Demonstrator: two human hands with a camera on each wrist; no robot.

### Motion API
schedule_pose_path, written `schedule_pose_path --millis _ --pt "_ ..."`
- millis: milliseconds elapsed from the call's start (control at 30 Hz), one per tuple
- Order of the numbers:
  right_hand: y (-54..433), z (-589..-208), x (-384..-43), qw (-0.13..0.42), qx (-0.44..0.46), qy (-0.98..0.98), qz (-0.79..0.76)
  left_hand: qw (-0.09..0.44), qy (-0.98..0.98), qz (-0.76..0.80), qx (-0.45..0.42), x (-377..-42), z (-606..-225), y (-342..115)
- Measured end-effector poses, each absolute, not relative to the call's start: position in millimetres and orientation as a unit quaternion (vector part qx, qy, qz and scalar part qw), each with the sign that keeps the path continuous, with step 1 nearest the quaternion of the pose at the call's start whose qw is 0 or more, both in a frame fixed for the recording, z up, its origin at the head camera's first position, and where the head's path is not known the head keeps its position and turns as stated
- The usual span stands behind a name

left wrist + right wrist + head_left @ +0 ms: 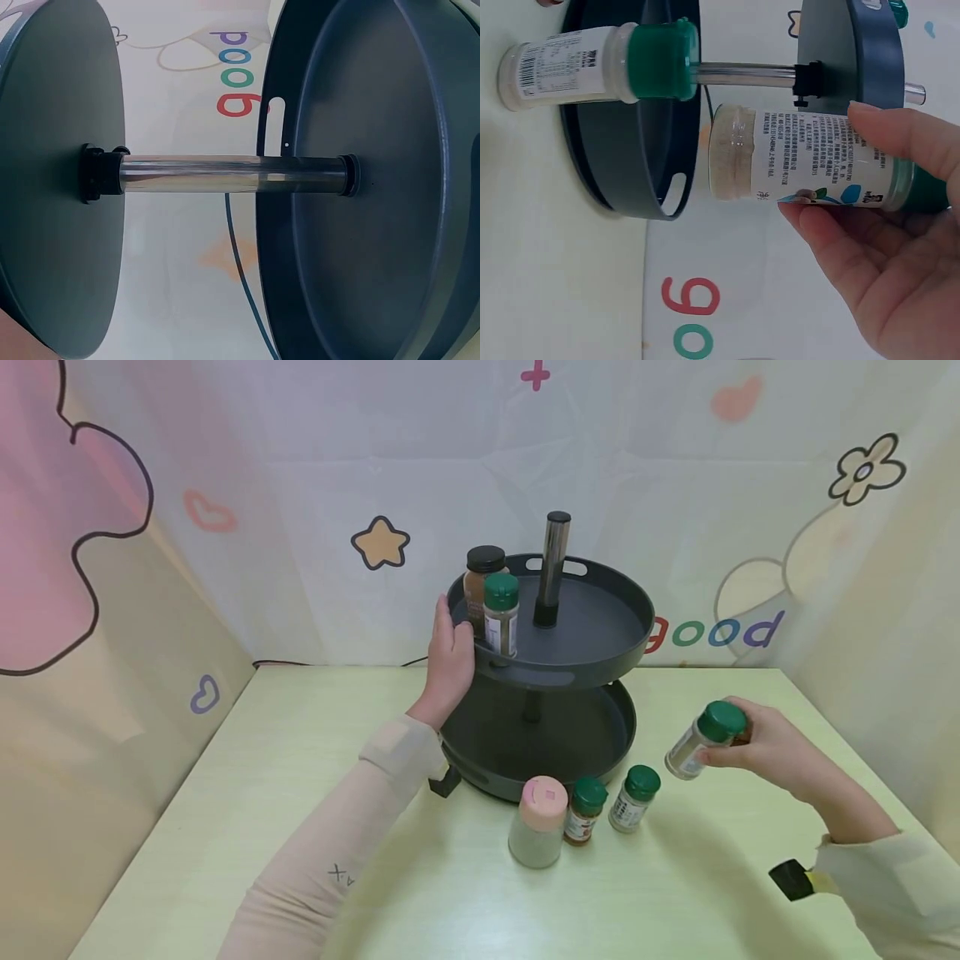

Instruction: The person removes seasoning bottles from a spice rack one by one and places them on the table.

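- Left hand (447, 660) at the upper tray's (600, 618) left rim, beside a jar (474, 593) and a white-labelled bottle (501, 625) — whether its fingers grip, we cannot tell.
- Before the lower tray (480, 739) we see a shaker (536, 843), then two small bottles (581, 825).
- Right hand (780, 752): we see thumb and fingers pinching the raised bottle (687, 753) — cap up, right of the trays.

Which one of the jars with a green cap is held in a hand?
The tilted jar in the right hand; the other three green-capped jars stand upright, two on the table and one on the upper tray.
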State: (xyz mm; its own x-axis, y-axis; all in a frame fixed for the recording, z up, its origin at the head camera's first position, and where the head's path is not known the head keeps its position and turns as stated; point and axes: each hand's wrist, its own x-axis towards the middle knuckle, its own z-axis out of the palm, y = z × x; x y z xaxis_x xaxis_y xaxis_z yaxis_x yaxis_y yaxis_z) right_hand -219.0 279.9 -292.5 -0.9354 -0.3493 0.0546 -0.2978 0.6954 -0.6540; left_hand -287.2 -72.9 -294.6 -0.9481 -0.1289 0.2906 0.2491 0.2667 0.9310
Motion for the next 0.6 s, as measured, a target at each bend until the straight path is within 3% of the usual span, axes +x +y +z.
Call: schedule_pose_path --millis 600 --pt "286 -335 -220 0.077 -0.162 0.91 -0.373 0.158 -0.78 -0.605 -0.035 -288 -296 -73"
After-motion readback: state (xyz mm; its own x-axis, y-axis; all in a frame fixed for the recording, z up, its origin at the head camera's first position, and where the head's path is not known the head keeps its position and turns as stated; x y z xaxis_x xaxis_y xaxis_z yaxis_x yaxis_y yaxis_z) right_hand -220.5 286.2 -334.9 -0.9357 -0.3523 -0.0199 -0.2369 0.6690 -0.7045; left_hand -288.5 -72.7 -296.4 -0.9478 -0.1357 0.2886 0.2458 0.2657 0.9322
